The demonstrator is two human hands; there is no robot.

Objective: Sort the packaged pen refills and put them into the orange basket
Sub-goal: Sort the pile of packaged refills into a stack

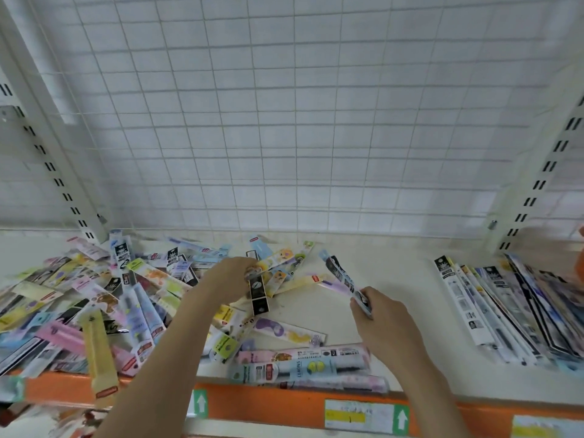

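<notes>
Fingers of the left hand (235, 278) curl down into the loose pile (94, 298) of packaged refills, closing on a black pack (258, 294) and a yellowish cartoon pack (275, 263) at the pile's right edge. That pile spreads over the left half of the white shelf (395, 279), packs lying crossed at every angle, one yellow pack (100, 355) hanging over the orange front rail (252, 403). Near the rail, between the forearms, a few longer packs (303, 363) lie roughly level.

Right of centre, the right hand (377, 320) pinches a small bundle (346, 281) of refills by its lower end, thumb and fingers clamped on it; the bundle slants up and left, clear of the shelf. Further right, a sorted row (502, 308) of black-and-white packs lies side by side, overlapping. At the far right edge an orange blur (580, 263) shows; whether it is the basket cannot be told. A wire grid (284, 121) backs the shelf.
</notes>
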